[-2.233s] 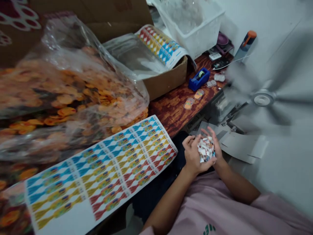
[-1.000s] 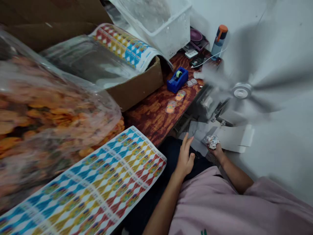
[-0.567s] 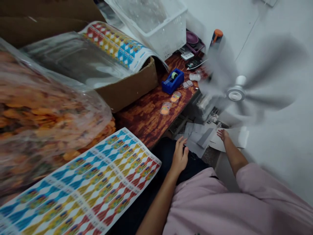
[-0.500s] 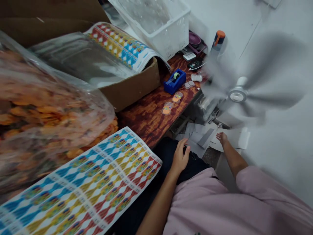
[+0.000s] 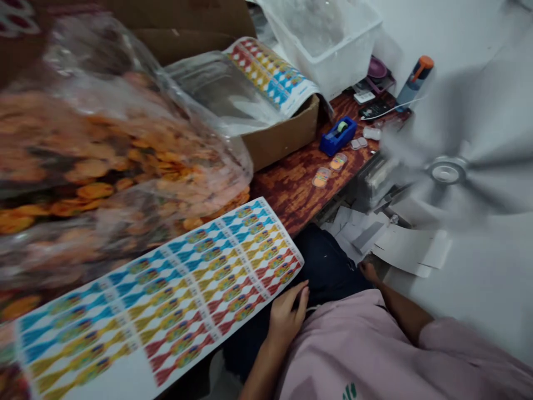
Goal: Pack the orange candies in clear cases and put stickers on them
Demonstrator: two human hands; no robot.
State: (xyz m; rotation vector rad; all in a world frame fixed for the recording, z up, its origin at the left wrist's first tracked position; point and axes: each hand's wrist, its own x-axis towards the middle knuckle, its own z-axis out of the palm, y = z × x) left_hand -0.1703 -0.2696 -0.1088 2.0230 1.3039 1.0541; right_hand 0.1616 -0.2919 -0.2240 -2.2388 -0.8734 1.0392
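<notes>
A large sheet of stickers (image 5: 183,289), printed in blue, yellow and red, lies along the table's near edge. One bottom corner patch of it is plain white. My left hand (image 5: 287,311) is beside the sheet's right edge, above my lap, its thumb apart from the fingers and nothing held. Whether it touches the sheet I cannot tell. My right hand (image 5: 368,272) is low beside my thigh, near papers (image 5: 362,233); its fingers are blurred and partly hidden. Behind the sheet sits a clear plastic bag of orange pieces (image 5: 137,161).
A cardboard box (image 5: 287,136) holds plastic bags and more printed sheets (image 5: 270,72). On the wooden table (image 5: 277,191) are a blue tape dispenser (image 5: 338,136), small round-ended pieces (image 5: 321,177) and a bottle (image 5: 414,83). A spinning fan (image 5: 446,172) stands at right, beside a white basket (image 5: 328,61).
The view has swung left, so things sit farther right. My left hand has come down and closer to the sheet's edge. My right hand, spread before, has drawn in beside my thigh.
</notes>
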